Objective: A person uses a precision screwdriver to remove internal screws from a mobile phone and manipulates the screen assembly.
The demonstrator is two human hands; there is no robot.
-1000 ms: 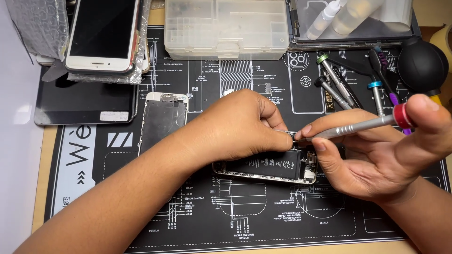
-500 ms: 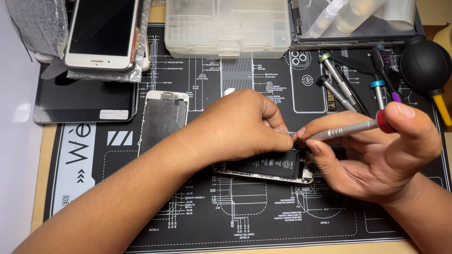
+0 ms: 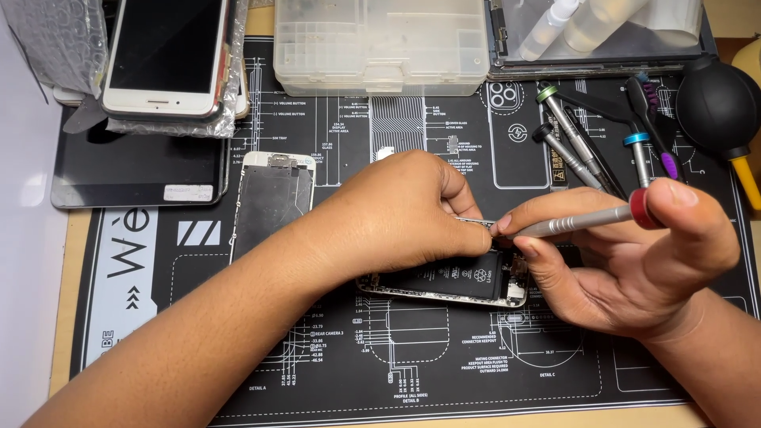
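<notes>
While the black repair mat (image 3: 396, 372) is covering most of the desk, you are working at its middle on the opened phone body (image 3: 444, 285), which is lying flat with its black battery facing up. Your left hand (image 3: 396, 214) is pressing down over the phone's upper edge, fingers pinched narrow on a small metal part I cannot make out. Your right hand (image 3: 634, 261) is holding the slim silver screwdriver (image 3: 579, 223), red cap under the forefinger, tip meeting that pinch. You seem to be working a tiny screw; the next move is calling for a square, light, steady twist.
</notes>
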